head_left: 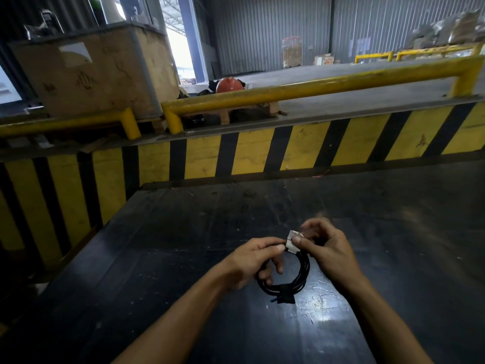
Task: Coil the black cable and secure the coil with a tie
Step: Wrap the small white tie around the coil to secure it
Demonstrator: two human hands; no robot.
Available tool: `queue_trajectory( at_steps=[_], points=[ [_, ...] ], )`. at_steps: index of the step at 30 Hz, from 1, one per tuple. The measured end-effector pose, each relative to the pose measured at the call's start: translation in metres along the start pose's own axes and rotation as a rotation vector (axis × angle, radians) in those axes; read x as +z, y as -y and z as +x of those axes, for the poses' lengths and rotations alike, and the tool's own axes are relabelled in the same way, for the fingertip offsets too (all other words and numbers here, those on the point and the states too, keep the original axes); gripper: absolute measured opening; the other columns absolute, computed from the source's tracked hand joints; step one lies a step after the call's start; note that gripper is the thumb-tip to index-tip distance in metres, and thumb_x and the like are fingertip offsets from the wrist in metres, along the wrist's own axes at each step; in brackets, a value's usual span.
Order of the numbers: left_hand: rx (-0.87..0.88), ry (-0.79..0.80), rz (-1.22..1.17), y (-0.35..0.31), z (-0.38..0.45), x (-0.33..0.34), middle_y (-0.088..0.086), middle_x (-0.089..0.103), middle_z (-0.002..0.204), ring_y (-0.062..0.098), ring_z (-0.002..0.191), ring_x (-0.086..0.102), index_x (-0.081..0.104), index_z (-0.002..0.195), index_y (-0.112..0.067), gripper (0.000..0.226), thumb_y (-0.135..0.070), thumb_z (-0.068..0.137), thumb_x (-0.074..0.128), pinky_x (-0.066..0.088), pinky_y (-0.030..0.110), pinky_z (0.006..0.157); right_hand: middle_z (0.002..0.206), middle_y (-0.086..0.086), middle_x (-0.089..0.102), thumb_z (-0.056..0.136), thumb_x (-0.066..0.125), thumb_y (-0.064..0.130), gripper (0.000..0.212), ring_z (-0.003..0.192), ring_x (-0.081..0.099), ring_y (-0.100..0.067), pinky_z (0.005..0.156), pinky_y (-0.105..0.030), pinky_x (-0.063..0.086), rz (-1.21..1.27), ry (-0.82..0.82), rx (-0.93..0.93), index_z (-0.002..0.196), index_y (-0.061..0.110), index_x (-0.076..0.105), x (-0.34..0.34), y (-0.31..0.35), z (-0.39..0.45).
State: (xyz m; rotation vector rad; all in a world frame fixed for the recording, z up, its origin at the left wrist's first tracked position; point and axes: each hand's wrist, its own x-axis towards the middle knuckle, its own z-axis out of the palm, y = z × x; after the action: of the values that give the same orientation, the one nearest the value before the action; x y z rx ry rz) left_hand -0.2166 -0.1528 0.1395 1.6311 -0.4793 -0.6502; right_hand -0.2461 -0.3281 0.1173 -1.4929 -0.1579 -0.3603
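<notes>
The black cable (301,271) is wound into a small round coil, held just above the dark table (183,245). A black tie (284,294) wraps the coil's lower edge, its ends sticking out. At the coil's top sits a white tag or strip (291,241). My left hand (252,264) grips the coil's left side, thumb and forefinger pinching at the white piece. My right hand (325,248) pinches the same white piece from the right, fingers curled over the coil's top.
A yellow and black striped barrier (262,151) runs along the table's far edge. Behind it are yellow guard rails (315,86), a large wooden crate (91,72) and an orange hard hat (229,84). The table drops off at its left edge.
</notes>
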Motion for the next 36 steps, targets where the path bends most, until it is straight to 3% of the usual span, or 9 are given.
queue_trajectory(
  at_steps=[4,7,11,15,19,24,27,33,36],
  points=[
    [0.033,-0.042,-0.227,0.012,-0.002,-0.006,0.006,0.070,0.090,0.012,0.075,0.068,0.061,0.116,-0.016,0.029,-0.010,0.088,0.060,0.057,0.027,0.069,0.061,0.004,0.067,0.080,0.067,-0.003,0.027,0.064,0.066,-0.009,0.057,-0.017,0.053,0.169,-0.135,0.070,0.093,0.020,0.062,0.006,-0.007,-0.001],
    [0.000,0.047,-0.376,0.023,-0.008,-0.013,0.004,0.072,0.106,0.021,0.103,0.066,0.050,0.129,-0.016,0.061,-0.014,0.073,0.075,0.049,0.045,0.095,0.065,0.005,0.071,0.083,0.064,0.000,0.022,0.065,0.067,-0.007,0.057,-0.020,0.055,0.272,-0.231,0.138,0.090,0.021,0.063,0.003,-0.010,0.003],
    [0.055,0.200,-0.570,0.034,-0.010,-0.014,0.011,0.066,0.121,0.029,0.115,0.060,0.043,0.136,-0.012,0.083,-0.014,0.063,0.084,0.047,0.052,0.096,0.062,0.007,0.070,0.082,0.065,0.002,0.019,0.058,0.065,-0.004,0.051,-0.015,0.052,0.300,-0.305,0.168,0.086,0.020,0.062,0.000,-0.013,0.008],
    [0.080,0.056,-0.532,0.035,-0.005,-0.005,0.007,0.071,0.108,0.026,0.106,0.065,0.055,0.124,-0.012,0.055,-0.001,0.073,0.072,0.055,0.042,0.084,0.065,0.006,0.067,0.083,0.065,0.003,0.018,0.062,0.064,-0.009,0.058,-0.024,0.052,0.270,-0.336,0.176,0.086,0.020,0.062,-0.001,-0.019,0.008],
    [0.041,-0.170,-0.504,0.037,0.006,0.002,0.007,0.070,0.089,0.023,0.087,0.067,0.064,0.103,-0.012,0.031,-0.015,0.072,0.070,0.056,0.036,0.077,0.075,-0.001,0.064,0.083,0.066,0.004,0.020,0.068,0.062,-0.012,0.062,-0.033,0.051,0.162,-0.368,0.104,0.084,0.023,0.061,0.000,-0.023,0.006],
    [-0.098,-0.271,-0.373,0.046,0.018,-0.002,-0.001,0.072,0.077,0.018,0.081,0.072,0.070,0.084,-0.019,0.008,-0.020,0.077,0.073,0.055,0.034,0.076,0.081,-0.003,0.064,0.081,0.071,0.012,0.022,0.079,0.065,-0.019,0.069,-0.032,0.056,-0.073,-0.398,-0.039,0.085,0.030,0.060,0.000,-0.030,0.000],
    [-0.188,-0.355,-0.347,0.056,0.028,-0.004,0.004,0.073,0.083,0.021,0.083,0.073,0.069,0.089,-0.016,0.008,-0.018,0.081,0.071,0.055,0.034,0.075,0.078,0.004,0.065,0.080,0.073,0.015,0.024,0.074,0.064,-0.004,0.064,-0.017,0.054,-0.202,-0.401,-0.079,0.083,0.035,0.059,0.005,-0.040,-0.002],
    [-0.340,-0.363,-0.242,0.074,0.033,-0.010,0.015,0.073,0.106,0.026,0.093,0.072,0.067,0.105,-0.008,0.030,-0.024,0.080,0.073,0.058,0.034,0.078,0.077,0.000,0.065,0.082,0.070,0.016,0.015,0.073,0.063,-0.018,0.065,-0.036,0.057,-0.215,-0.367,0.166,0.079,0.025,0.059,0.000,-0.087,-0.009],
    [-0.385,-0.364,-0.217,0.084,0.034,-0.013,0.015,0.072,0.101,0.030,0.097,0.070,0.065,0.100,-0.006,0.025,-0.022,0.082,0.072,0.058,0.034,0.077,0.082,-0.008,0.062,0.085,0.067,0.012,0.010,0.079,0.064,-0.027,0.065,-0.040,0.059,-0.176,-0.326,0.319,0.081,0.015,0.058,-0.002,-0.113,-0.014]
  ],
)
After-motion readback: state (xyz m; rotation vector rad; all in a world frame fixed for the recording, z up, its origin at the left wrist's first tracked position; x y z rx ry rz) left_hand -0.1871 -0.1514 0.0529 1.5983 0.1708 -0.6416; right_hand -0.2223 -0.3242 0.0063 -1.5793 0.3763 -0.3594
